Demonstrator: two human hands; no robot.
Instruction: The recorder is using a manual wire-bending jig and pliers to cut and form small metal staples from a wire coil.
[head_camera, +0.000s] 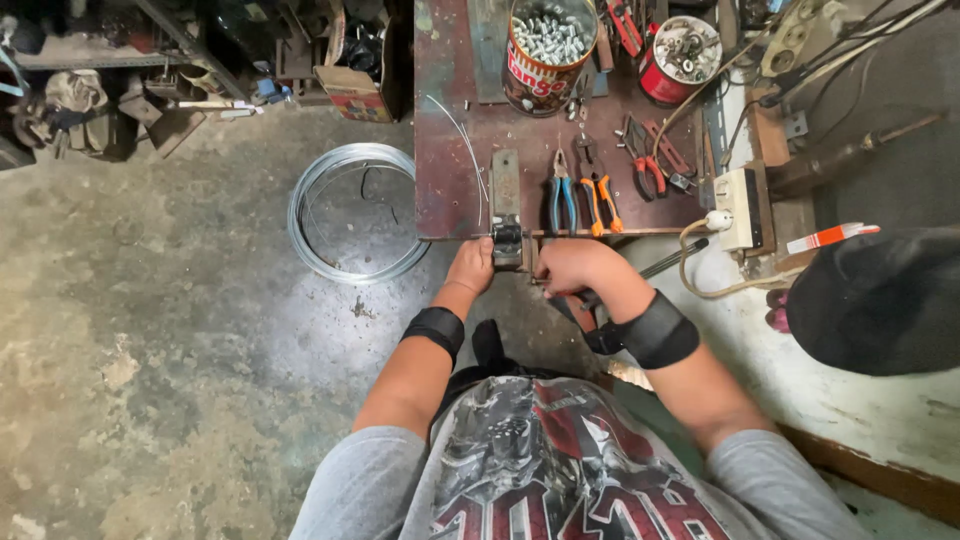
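Shelving (90, 90) at far left, cluttered with dim parts and rags, stands above a stained concrete floor (150, 350). Wire coil (350, 212), pale steel, lies flat on that floor just left of the workbench; a loose strand (470, 150) arcs up across the bench's left portion. Workbench (450, 190), dark reddish top, carries a small metal jig (507, 232) clamped at its front edge, its flat bar running away from the person along the bench. Left hand (472, 265), wrist in a black band, presses against the jig's left side, fingers curled under; whether they pinch wire there cannot be told. Right hand (572, 268), also black-banded at the wrist, is closed in a fist just right of the jig, apparently around a dark handle (580, 305) that slants down toward the person's lap. The jig lies between the two hands, touching or nearly touching both, with its long axis pointing straight ahead; the left hand sits slightly nearer. Pliers with blue grips (563, 195), orange grips (600, 198) and red grips (648, 165) lie beyond the right hand. Tin of bolts (547, 45) and red tin of small hardware (682, 55) stand at the back. White socket box (742, 205) with cable sits right of the bench; a dark rounded object (880, 300) fills the right edge.
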